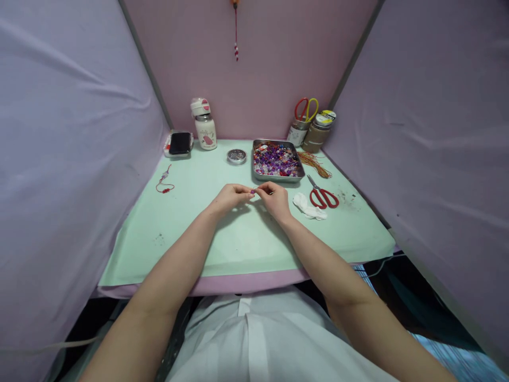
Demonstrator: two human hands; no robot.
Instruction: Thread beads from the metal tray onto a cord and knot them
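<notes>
My left hand [234,196] and my right hand [275,198] meet above the middle of the table, fingertips almost touching. A small purple bead [253,191] shows at the fingertips of my left hand, which is closed on it in a pinch. My right hand is also pinched, right beside the bead; something thin, perhaps a cord or needle, shows at its fingers, too small to name. Just beyond the hands is a metal tray [278,179] full of purple, clear and red beads [274,159].
Right of my hands lie red-handled scissors [324,198], a crumpled white tissue [309,207] and a bundle of brown cords [316,164]. Behind stand a round tin [237,156], a bottle [205,130], a phone [180,143] and jars [317,137]. A red cord bracelet [164,181] lies left.
</notes>
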